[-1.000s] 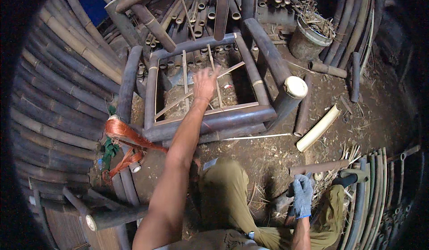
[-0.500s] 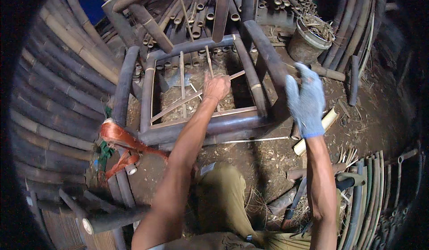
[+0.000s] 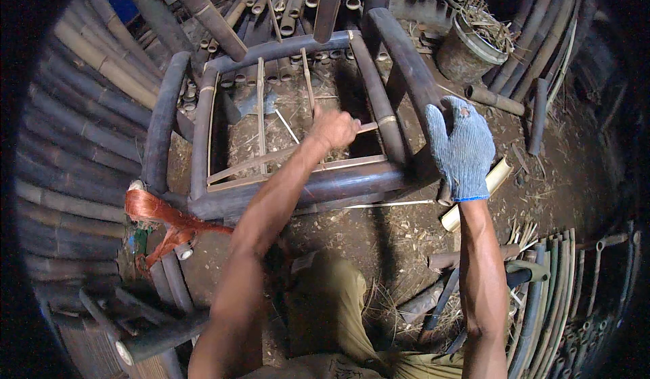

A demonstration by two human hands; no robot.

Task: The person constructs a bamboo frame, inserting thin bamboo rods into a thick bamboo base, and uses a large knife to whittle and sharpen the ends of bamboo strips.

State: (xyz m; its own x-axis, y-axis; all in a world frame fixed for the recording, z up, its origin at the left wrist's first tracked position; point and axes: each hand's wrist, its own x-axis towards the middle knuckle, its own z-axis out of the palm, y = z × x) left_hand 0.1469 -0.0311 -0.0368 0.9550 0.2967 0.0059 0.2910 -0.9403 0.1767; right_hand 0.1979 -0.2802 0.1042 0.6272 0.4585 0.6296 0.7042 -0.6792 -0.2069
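A dark bamboo chair frame [image 3: 298,188] stands before me, its seat opening crossed by thin bamboo slats. Bare, my left hand [image 3: 334,130] is closed around a diagonal bamboo slat [image 3: 367,128] near its right end, inside the opening. Beside it, an upright slat [image 3: 307,84] runs up to the back rail. My right hand [image 3: 463,150] wears a grey-blue knit glove with a small hole. Thumb and fingers stand apart, with nothing visible in them. It is next to the right armrest [image 3: 404,57]; whether they touch I cannot tell.
Orange plastic twine [image 3: 152,208] hangs at the frame's front left corner. A bucket of shavings [image 3: 467,51] stands at the back right. A split bamboo piece [image 3: 497,176] lies right of the glove. Bamboo poles [image 3: 81,132] line the left side; cut tubes [image 3: 288,24] are stacked behind.
The chair frame and twine now appear farther left and slightly higher in view. My left hand stays on the diagonal slat, moved slightly toward its right end. My gloved hand has turned and lowered slightly.
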